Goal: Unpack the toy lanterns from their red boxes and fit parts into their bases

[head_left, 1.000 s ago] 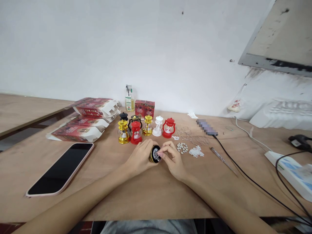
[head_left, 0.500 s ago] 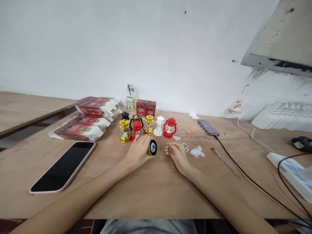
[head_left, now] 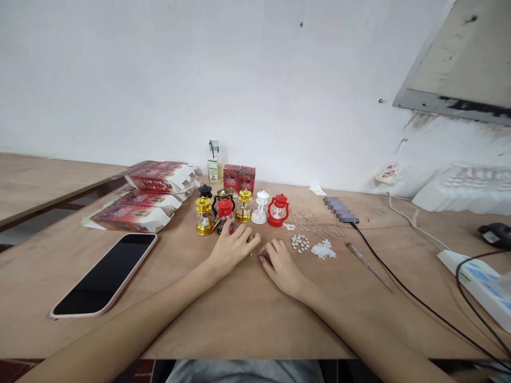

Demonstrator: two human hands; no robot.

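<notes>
My left hand is closed over a small black-and-gold lantern, tipped on its side and mostly hidden under the fingers. Close by on the right, my right hand has its fingers curled together near the lantern's gold end; whatever they may pinch is hidden. Just behind the left hand stands a red lantern, with a gold lantern to its left. Another gold lantern, a white lantern and a larger red lantern stand upright in a row.
Button cells, white plastic pieces and thin wire pieces lie right of my hands. Further right are a screwdriver, a cabled phone and a power strip. Flattened red boxes and a phone lie left.
My left hand has turned the lantern so its round base no longer faces me. My right hand has moved slightly left and nearer, uncovering the button cells.
</notes>
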